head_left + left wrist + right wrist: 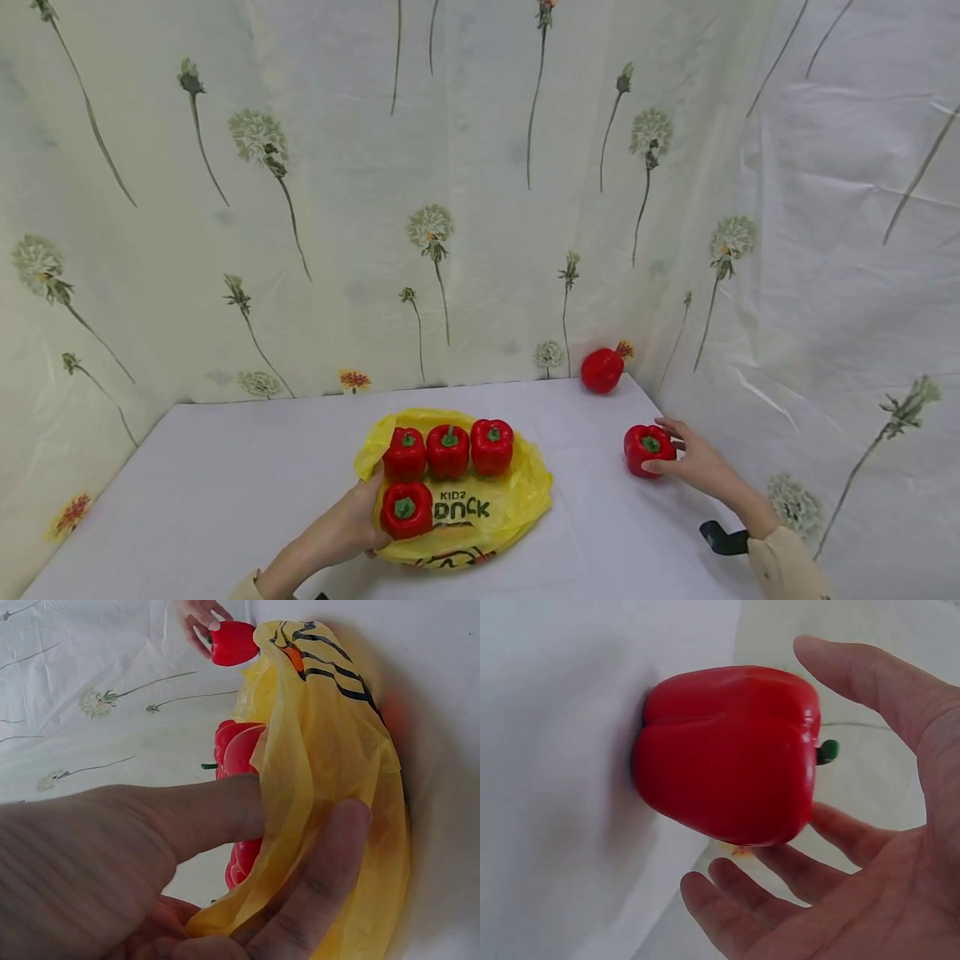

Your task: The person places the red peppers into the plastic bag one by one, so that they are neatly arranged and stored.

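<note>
A yellow plastic bag [517, 508] with dark print lies open on the table, and several red bell peppers [447, 451] stand in it with stems up. My left hand [352, 521] grips the bag's left edge, its thumb and fingers on either side of the thin plastic in the left wrist view. On the table to the right stands another red bell pepper [727, 754], its green stem up. Around it my right hand [701, 463] is spread, thumb and fingers extended; in the right wrist view a gap shows between thumb and pepper.
One more red bell pepper [602, 371] lies on its side at the table's far right corner. The white table [225, 492] meets a flower-printed cloth [337, 208] at the back and both sides. A black strap piece [723, 538] sits at my right wrist.
</note>
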Action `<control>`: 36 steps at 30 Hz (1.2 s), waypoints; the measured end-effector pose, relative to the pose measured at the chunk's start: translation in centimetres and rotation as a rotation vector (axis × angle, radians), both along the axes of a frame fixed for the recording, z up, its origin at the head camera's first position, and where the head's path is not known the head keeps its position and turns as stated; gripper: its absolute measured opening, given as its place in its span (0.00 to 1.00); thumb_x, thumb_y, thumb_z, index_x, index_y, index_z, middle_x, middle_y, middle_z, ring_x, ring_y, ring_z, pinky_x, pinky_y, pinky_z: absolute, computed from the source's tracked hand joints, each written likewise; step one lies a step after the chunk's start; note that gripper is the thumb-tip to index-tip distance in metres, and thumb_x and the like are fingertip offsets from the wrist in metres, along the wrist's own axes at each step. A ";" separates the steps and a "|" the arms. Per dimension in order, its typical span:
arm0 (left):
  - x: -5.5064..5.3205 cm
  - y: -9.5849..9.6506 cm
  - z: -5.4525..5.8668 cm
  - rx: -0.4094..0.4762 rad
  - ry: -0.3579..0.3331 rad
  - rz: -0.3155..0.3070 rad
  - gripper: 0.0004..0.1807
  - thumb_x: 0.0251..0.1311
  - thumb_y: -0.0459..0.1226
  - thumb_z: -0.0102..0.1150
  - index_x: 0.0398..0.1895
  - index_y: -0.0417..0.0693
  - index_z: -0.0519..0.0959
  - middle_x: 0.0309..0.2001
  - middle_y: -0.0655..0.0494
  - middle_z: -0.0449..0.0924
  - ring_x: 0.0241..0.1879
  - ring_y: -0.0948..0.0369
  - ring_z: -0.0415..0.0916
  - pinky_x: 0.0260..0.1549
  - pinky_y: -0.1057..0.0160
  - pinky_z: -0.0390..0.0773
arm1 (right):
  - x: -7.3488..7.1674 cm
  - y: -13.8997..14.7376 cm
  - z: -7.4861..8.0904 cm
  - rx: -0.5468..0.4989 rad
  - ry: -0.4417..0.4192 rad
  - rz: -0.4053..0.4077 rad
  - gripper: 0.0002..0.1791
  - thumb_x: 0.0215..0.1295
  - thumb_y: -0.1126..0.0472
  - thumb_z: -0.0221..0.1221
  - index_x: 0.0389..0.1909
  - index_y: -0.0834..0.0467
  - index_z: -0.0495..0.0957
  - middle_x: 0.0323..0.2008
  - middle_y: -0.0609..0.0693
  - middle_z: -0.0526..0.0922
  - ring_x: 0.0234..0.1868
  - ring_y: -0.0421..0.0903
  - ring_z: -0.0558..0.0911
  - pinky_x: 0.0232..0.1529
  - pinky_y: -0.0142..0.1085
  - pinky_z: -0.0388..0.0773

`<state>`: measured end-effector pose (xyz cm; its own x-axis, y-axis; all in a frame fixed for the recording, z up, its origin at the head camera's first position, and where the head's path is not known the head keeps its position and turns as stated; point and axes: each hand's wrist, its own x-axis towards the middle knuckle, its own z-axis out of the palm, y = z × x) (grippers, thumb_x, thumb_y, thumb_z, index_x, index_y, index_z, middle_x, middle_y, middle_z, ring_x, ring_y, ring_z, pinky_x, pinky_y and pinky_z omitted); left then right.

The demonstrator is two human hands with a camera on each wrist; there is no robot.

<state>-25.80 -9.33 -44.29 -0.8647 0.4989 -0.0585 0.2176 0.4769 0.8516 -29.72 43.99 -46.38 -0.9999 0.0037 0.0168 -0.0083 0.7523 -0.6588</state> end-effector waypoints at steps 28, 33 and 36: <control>0.0 0.1 0.2 -0.026 -0.004 0.026 0.63 0.38 0.22 0.72 0.76 0.47 0.42 0.63 0.32 0.65 0.39 0.53 0.76 0.16 0.57 0.81 | -0.7 -0.6 -1.2 -0.051 -0.006 -0.088 0.51 0.52 0.55 0.70 0.70 0.65 0.50 0.65 0.72 0.57 0.63 0.71 0.60 0.49 0.56 0.80; 0.0 0.2 0.1 -0.036 -0.019 0.039 0.65 0.37 0.21 0.71 0.77 0.45 0.40 0.65 0.30 0.62 0.38 0.53 0.77 0.16 0.57 0.82 | -0.7 -0.7 -1.2 -0.037 -0.009 -0.115 0.50 0.52 0.54 0.70 0.69 0.65 0.51 0.64 0.72 0.58 0.62 0.70 0.61 0.49 0.57 0.80; 0.0 0.2 0.1 -0.045 -0.025 0.047 0.66 0.36 0.21 0.71 0.77 0.43 0.38 0.66 0.28 0.60 0.38 0.53 0.77 0.16 0.57 0.82 | -0.6 -0.9 -1.0 -0.025 -0.006 -0.122 0.50 0.52 0.52 0.70 0.68 0.67 0.52 0.63 0.73 0.59 0.61 0.70 0.62 0.48 0.56 0.81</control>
<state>-25.84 -9.16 -44.24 -0.8851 0.4542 -0.1018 0.1731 0.5241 0.8339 -30.32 43.12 -47.43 -0.9921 0.1255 0.0091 0.0862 0.7310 -0.6769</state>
